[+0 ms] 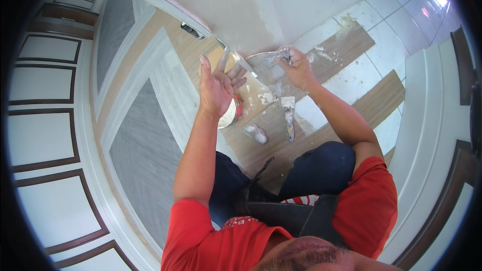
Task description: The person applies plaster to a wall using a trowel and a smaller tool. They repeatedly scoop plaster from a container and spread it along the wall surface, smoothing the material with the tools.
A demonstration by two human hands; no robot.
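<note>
My right hand point(300, 70) is closed around a wide, paste-smeared trowel point(266, 60), its blade beside the lower end of the wall corner. Fingers spread and palm showing, my left hand point(219, 88) is raised on the other side of that corner. Nothing shows in it. Below the left wrist is a round tub point(228, 116) of white paste, partly hidden by the hand and forearm. A putty knife point(289, 118) with a crusted blade lies on the floor between my arms. To its left rests a pale, smeared lump-shaped object point(256, 133) of a kind I cannot make out.
The white wall point(311, 0) has a beige damp-looking patch. A paste-spotted brown sheet point(258, 93) lies at its foot. Wood-look planks point(346, 45) lie over white tiles point(384, 2) at the right. White panelled cabinets point(45, 138) line the left, with a white panelled surface point(427, 115) at the right.
</note>
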